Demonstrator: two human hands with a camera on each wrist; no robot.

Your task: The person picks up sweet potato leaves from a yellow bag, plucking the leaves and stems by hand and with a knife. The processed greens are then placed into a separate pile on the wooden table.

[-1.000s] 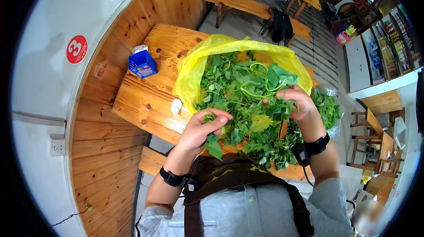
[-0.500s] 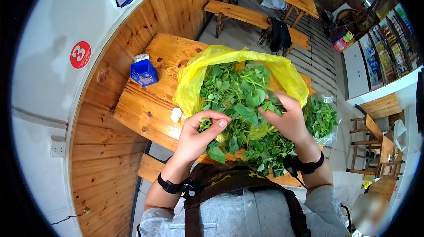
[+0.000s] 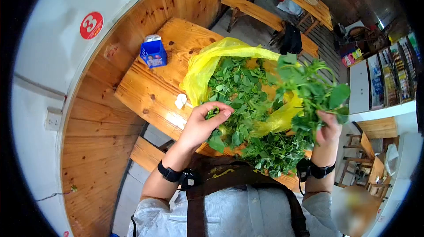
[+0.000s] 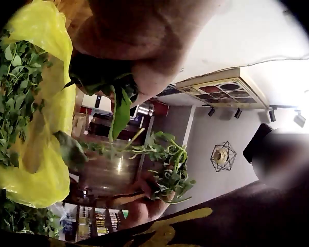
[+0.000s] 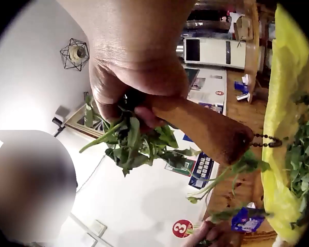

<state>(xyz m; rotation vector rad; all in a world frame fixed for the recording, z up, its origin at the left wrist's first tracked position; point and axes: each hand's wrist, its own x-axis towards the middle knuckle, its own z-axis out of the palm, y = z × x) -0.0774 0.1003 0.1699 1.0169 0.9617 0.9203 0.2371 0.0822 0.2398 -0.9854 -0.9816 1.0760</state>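
Left hand: fingers curled round greens. Right hand: fingers clamped on leafy stems; best pinched lightly, leaves uncrushed.

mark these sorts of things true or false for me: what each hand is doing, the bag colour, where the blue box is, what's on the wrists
1. The left hand holds green leaves. True.
2. The right hand is empty. False: it grips a leafy bunch.
3. The plastic bag is red. False: the bag is yellow.
4. The blue box stands on the wooden table. True.
5. Both wrists are bare. False: each wears a black strap.
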